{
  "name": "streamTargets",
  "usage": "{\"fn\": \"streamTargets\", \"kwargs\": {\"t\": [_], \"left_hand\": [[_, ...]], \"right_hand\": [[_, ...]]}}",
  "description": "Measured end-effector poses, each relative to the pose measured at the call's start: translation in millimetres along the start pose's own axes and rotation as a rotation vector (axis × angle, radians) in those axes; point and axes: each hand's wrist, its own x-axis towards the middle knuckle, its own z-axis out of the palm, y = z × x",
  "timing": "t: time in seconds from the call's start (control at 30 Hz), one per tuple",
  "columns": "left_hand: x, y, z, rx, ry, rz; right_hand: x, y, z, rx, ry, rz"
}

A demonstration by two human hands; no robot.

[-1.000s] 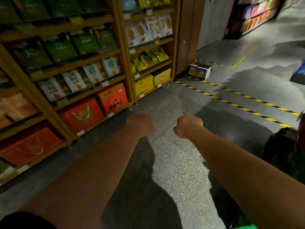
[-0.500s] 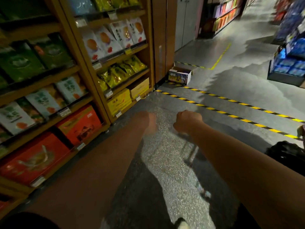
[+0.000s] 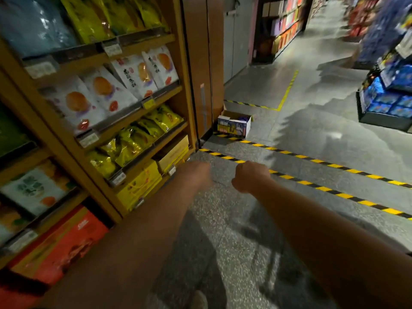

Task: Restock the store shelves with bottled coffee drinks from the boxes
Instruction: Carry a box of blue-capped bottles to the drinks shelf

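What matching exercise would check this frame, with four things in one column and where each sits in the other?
Things:
1. open cardboard box
2. red boxes
3. blue packs
4. yellow-and-black striped tape

Places:
A. lowest level of the left shelving
B. in lines across the floor
C. on the floor beside the brown pillar
D. stacked display at the far right

Pairs: 1-C, 2-A, 3-D, 4-B

Open box point(image 3: 233, 127) on speckled floor point(image 3: 312, 139)
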Motion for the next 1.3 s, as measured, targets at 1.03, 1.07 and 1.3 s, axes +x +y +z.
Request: {"fn": "streamTargets", "kwargs": {"t": [1.03, 1.07, 1.3], "left_hand": [[763.2, 57.1, -216.9, -0.033, -0.132, 0.115], [786.5, 58.3, -221.7, -0.037, -0.13, 0.11], [959.4, 59.9, -253.0, -0.011, -0.117, 0.132]], "right_hand": [[701.8, 296.0, -120.3, 0.086, -0.045, 0.164], [723.9, 303.7, -122.2, 0.084, -0.047, 0.155], [884.8, 359.1, -139.8, 0.084, -0.081, 0.144]]}}
